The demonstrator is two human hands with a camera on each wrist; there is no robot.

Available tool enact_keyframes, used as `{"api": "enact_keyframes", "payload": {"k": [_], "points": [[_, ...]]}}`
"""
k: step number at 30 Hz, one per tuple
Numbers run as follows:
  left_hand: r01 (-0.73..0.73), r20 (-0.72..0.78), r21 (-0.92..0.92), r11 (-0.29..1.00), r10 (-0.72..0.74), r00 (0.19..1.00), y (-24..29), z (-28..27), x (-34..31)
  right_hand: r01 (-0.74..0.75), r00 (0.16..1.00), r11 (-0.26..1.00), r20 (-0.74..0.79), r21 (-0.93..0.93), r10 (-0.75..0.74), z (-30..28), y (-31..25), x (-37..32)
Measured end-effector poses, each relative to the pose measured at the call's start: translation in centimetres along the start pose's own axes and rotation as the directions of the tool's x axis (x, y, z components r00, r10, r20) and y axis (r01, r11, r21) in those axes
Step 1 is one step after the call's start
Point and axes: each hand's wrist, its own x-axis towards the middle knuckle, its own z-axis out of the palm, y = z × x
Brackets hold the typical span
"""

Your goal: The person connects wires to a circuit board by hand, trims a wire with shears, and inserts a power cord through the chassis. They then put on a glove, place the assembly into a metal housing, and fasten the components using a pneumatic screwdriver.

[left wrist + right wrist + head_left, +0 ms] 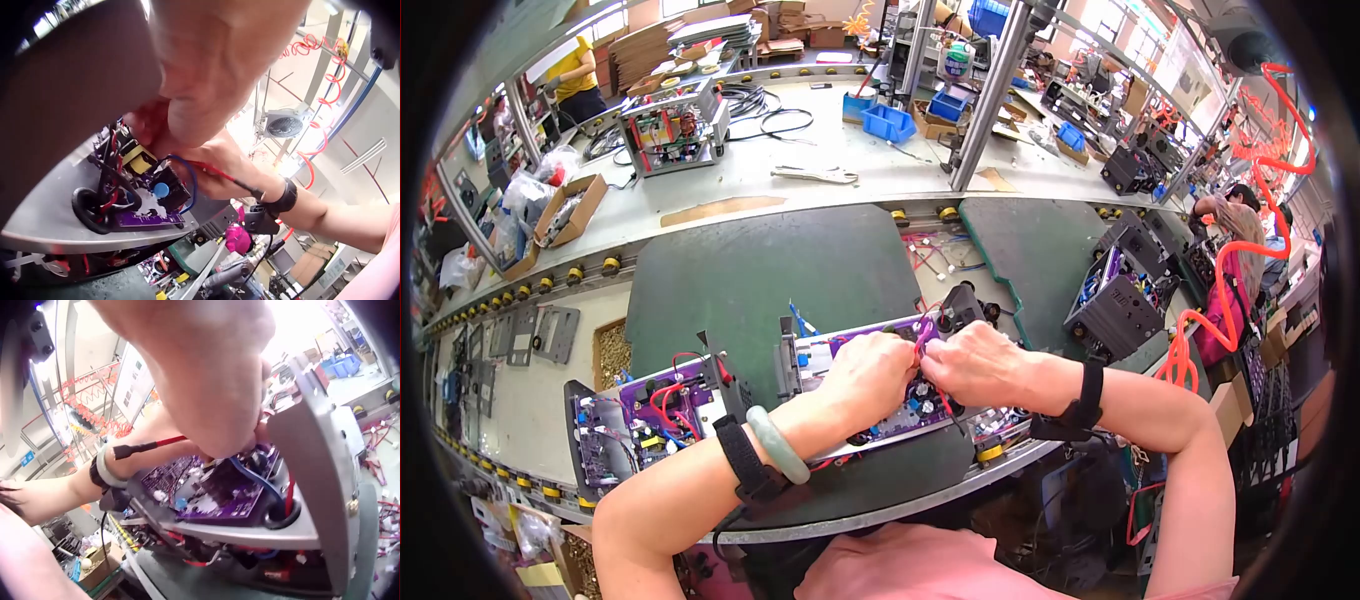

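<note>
Two hands are being worked close together: a red wire [215,172] is being pinched between the curled fingers of the left hand [870,375] and the right hand [975,365], just above the purple circuit board [147,219], which is being cradled in a metal frame [820,355] on the green mat [780,280].

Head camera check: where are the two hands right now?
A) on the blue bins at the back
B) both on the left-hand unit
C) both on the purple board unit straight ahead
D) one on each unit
C: the left hand and right hand meet over the purple board, fingers curled at its wires. The left-hand unit lies apart from both.
</note>
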Motion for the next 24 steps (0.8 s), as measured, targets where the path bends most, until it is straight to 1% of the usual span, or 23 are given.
{"api": "enact_keyframes", "payload": {"k": [3,5,6,7,8,9,10,11,12,13,15,16,17,19,21,24], "points": [[0.002,-0.018,0.022,1.000,-0.002,1.000,0.3,-0.3,0.2,-0.052,0.997,0.999,-0.062,0.015,0.053,0.1,-0.5,-0.3],[-0.005,-0.040,0.047,0.999,0.007,0.999,0.2,-0.9,0.6,-0.051,0.997,0.998,-0.058,0.036,0.053,0.0,-0.3,-0.3],[0.008,-0.087,0.031,0.999,-0.005,0.996,-0.3,-0.8,1.0,-0.061,0.995,0.998,-0.071,0.031,0.063,-0.3,-0.3,-0.6],[0.021,-0.133,0.011,1.000,-0.019,0.991,-0.2,-1.2,1.3,-0.091,0.988,0.993,-0.121,0.073,0.100,-0.6,-0.3,-1.0],[0.032,-0.139,-0.055,0.998,-0.039,0.990,-0.2,-1.6,1.4,-0.113,0.977,0.987,-0.167,0.116,0.132,-1.0,-0.3,-1.2],[0.030,-0.144,-0.050,0.998,-0.037,0.989,-0.2,-1.5,1.6,-0.111,0.976,0.987,-0.173,0.112,0.130,-1.3,-0.4,-1.5],[0.039,-0.133,-0.029,0.999,-0.043,0.990,-0.4,-1.3,1.7,-0.159,0.924,0.959,-0.306,0.236,0.229,-1.6,-0.7,-1.9],[0.049,-0.119,-0.007,0.999,-0.050,0.992,-0.6,-0.9,1.7,-0.183,0.844,0.912,-0.417,0.367,0.337,-1.7,-1.1,-2.2],[0.053,-0.112,-0.006,0.999,-0.053,0.992,-0.7,-0.5,1.7,-0.191,0.804,0.899,-0.463,0.394,0.374,-1.8,-1.2,-2.3],[0.056,-0.110,0.001,0.998,-0.056,0.992,-0.6,-0.4,1.6,-0.187,0.801,0.898,-0.468,0.398,0.374,-1.4,-1.2,-2.5],[0.087,-0.070,-0.073,0.994,-0.092,0.993,-0.4,-0.6,1.5,-0.176,0.732,0.798,-0.465,0.577,0.498,0.0,-0.7,-2.9],[0.095,-0.071,-0.066,0.993,-0.100,0.992,-0.5,-0.6,1.5,-0.116,0.683,0.792,-0.531,0.600,0.502,0.8,-0.5,-2.6],[0.095,-0.068,-0.061,0.994,-0.099,0.993,-0.6,-0.5,1.5,-0.115,0.679,0.790,-0.533,0.602,0.505,1.1,-0.6,-2.7],[0.115,-0.096,-0.175,0.978,-0.133,0.987,-0.9,-0.4,1.5,-0.104,0.660,0.795,-0.556,0.597,0.505,1.4,-0.7,-2.8],[0.105,-0.067,-0.173,0.979,-0.118,0.991,-0.9,-0.6,1.4,-0.117,0.655,0.785,-0.547,0.608,0.522,1.9,-0.6,-2.8],[0.094,-0.071,-0.105,0.990,-0.101,0.992,-0.1,-0.7,1.4,-0.085,0.635,0.782,-0.571,0.618,0.521,1.7,-0.7,-2.7]]}}
